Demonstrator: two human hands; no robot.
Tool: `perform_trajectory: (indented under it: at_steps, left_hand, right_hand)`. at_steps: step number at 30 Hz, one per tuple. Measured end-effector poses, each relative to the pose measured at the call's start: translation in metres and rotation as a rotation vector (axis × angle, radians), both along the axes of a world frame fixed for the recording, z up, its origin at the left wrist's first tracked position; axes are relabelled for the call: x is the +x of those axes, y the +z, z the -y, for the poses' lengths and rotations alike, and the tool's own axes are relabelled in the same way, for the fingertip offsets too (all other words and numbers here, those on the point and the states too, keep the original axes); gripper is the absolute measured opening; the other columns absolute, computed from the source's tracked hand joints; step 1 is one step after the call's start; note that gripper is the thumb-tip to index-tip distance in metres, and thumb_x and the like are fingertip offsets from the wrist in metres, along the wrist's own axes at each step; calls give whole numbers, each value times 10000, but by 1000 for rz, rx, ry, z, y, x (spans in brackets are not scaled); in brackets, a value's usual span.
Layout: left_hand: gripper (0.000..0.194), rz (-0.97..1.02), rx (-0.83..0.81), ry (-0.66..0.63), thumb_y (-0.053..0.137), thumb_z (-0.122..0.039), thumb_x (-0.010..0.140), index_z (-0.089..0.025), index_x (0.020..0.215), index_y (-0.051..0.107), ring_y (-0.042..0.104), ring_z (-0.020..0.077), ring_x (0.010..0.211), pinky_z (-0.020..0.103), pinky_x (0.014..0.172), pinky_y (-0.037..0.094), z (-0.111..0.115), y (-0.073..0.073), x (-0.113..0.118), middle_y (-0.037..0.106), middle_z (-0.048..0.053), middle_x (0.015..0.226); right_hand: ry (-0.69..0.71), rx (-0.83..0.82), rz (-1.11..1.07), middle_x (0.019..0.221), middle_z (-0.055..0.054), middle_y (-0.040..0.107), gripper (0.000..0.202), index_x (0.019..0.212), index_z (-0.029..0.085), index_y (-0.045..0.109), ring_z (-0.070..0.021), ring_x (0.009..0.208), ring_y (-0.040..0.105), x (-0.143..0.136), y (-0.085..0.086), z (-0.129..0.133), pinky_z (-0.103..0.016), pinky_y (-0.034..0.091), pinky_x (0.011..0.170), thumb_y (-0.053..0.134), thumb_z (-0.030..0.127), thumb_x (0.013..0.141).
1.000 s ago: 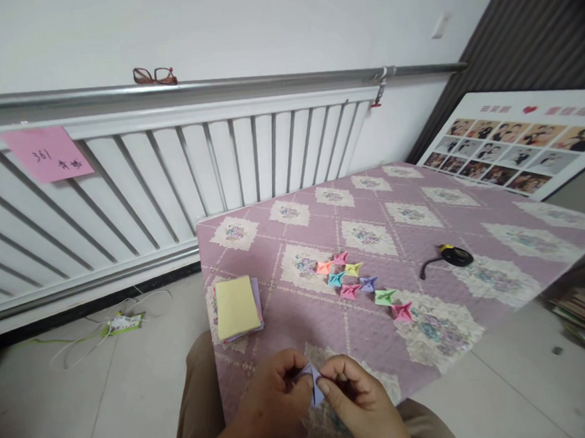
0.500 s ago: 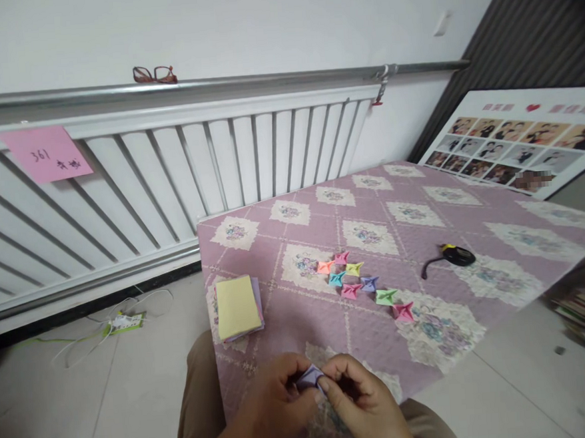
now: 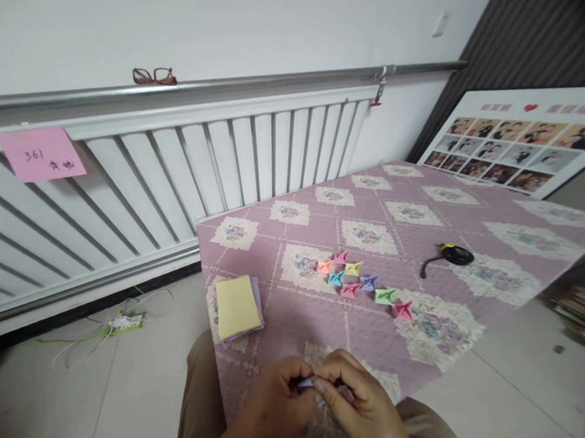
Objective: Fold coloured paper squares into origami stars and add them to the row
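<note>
Together, the left hand [image 3: 277,397] and right hand [image 3: 359,398] pinch the lavender paper [image 3: 308,382], to the near right of the yellow-topped stack [image 3: 238,307]; its long axis, mostly hidden, seems to run from hand to hand.

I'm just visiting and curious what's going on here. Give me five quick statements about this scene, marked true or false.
1. The left hand and right hand both hold a piece of purple paper. True.
2. The paper stack is pink on top. False: the paper stack is yellow on top.
3. Eight folded paper shapes lie on the tablecloth. True.
4. The glasses lie on the tablecloth. False: the glasses rest on the metal pipe.
5. The pink note bears the number 361. True.
</note>
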State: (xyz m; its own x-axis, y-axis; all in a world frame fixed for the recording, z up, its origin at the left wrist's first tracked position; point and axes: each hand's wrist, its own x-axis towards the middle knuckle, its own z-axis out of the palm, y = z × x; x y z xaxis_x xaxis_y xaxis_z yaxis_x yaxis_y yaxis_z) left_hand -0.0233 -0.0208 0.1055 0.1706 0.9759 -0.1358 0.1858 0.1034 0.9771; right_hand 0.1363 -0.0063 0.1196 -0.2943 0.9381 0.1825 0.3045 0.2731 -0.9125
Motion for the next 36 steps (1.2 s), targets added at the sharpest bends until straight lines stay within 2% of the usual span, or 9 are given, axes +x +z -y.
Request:
perform_trajectory:
  at_steps: [4, 10, 15, 19, 24, 27, 30, 33, 36]
  left_hand:
    - [64, 101, -30, 40, 599, -219, 754, -168, 720, 581, 441, 122, 626, 238, 584, 339, 2, -6, 0, 494, -37, 641]
    - [95, -82, -6, 67, 578, -234, 781, -185, 700, 580, 445, 144, 622, 265, 583, 335, 3, -5, 0, 487, -26, 626]
    - [92, -44, -40, 25, 582, -260, 760, -177, 722, 590, 446, 139, 630, 250, 581, 320, 3, -4, 2, 506, -28, 638]
    - [145, -81, -39, -4, 556, -275, 789, -181, 680, 534, 427, 132, 641, 253, 603, 308, 5, -8, -1, 474, -37, 643]
    - [121, -110, -7, -47, 549, -234, 805, -172, 702, 547, 461, 136, 672, 260, 626, 319, 6, -14, -2, 492, -39, 675]
    - [144, -137, -4, -20, 557, -235, 816, -171, 687, 549, 471, 139, 650, 259, 606, 333, 5, -17, -3, 493, -37, 652]
    - [147, -302, 177, -9, 544, -214, 851, -170, 721, 600, 531, 158, 666, 264, 612, 370, 4, -15, -7, 560, -6, 681]
    - [202, -442, 575, 25, 477, -132, 877, -191, 917, 666, 597, 185, 775, 284, 687, 431, 2, -9, -13, 651, 46, 840]
    - [263, -524, 882, 100, 439, -98, 913, -209, 1034, 644, 595, 183, 789, 298, 706, 449, 1, -2, -19, 666, 58, 891]
  right_hand:
    - [-62, -87, -68, 693, 9, 561, 251, 702, 218, 611, -149, 661, 548, -2, -2, 1, -233, 426, 625, 582, 375, 896]
    - [-63, -225, -104, 688, 8, 560, 302, 717, 205, 640, -155, 665, 533, -4, 1, 0, -238, 428, 634, 605, 470, 857]
    - [-96, -267, -130, 649, 23, 500, 367, 665, 208, 584, -147, 628, 473, -3, 4, -2, -238, 401, 602, 590, 524, 850]
    - [-128, -302, -190, 636, 34, 457, 399, 649, 211, 541, -142, 621, 438, -5, -2, 1, -236, 386, 592, 610, 562, 826]
    - [-179, -394, -290, 618, 43, 448, 425, 656, 209, 523, -134, 607, 426, -8, -14, 4, -231, 380, 587, 621, 591, 813]
    - [-143, -360, -236, 619, 38, 469, 391, 663, 207, 552, -136, 605, 445, -7, -14, 2, -234, 387, 587, 614, 555, 832]
    - [-76, -175, -99, 665, 13, 524, 286, 684, 216, 605, -151, 635, 502, -1, -7, 1, -244, 410, 607, 596, 433, 871]
    - [-42, 52, 15, 749, -15, 581, 137, 768, 249, 664, -170, 691, 566, 7, 0, 3, -258, 442, 642, 588, 295, 872]
    - [-33, 139, 50, 833, -36, 625, 118, 849, 281, 686, -186, 745, 610, 13, 4, 7, -270, 470, 674, 582, 225, 848]
